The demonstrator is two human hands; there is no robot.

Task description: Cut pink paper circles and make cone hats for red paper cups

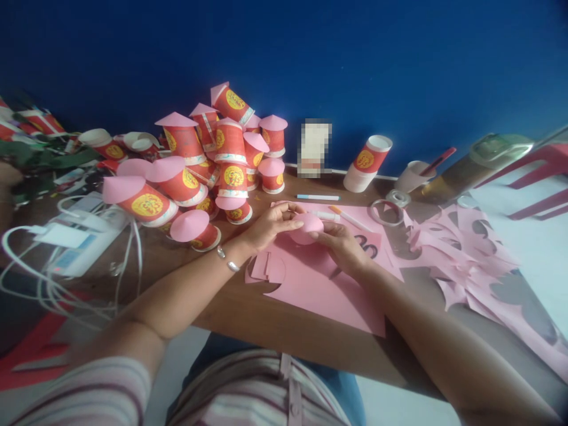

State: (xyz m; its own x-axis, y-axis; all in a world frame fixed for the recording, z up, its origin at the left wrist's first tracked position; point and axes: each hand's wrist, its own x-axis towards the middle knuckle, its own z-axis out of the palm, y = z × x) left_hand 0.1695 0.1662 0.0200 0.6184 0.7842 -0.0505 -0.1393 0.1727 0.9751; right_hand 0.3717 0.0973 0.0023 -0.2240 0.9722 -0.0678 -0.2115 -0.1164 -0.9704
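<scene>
Between my two hands is a small round piece of pink paper (pixel 309 223). My left hand (pixel 277 225) pinches its left edge, while the fingers of my right hand (pixel 341 244) close on its lower right edge. Whether the piece is flat or shaped as a cone is hard to tell. Beneath my hands lies a large pink paper sheet (pixel 328 302). Scissors (pixel 367 247) rest on it by my right hand, their handles partly showing. Beyond my fingers lie a white marker (pixel 326 216) and an orange-tipped pen (pixel 350 218).
Red paper cups with pink cone tops (pixel 233 177) are piled at the left. A power strip (pixel 82 236) with white cables lies beside them. Pink paper scraps (pixel 470 254) cover the right side. Stacked cups (pixel 367 163), a tape roll (pixel 386 213) and a bottle (pixel 470 168) stand behind.
</scene>
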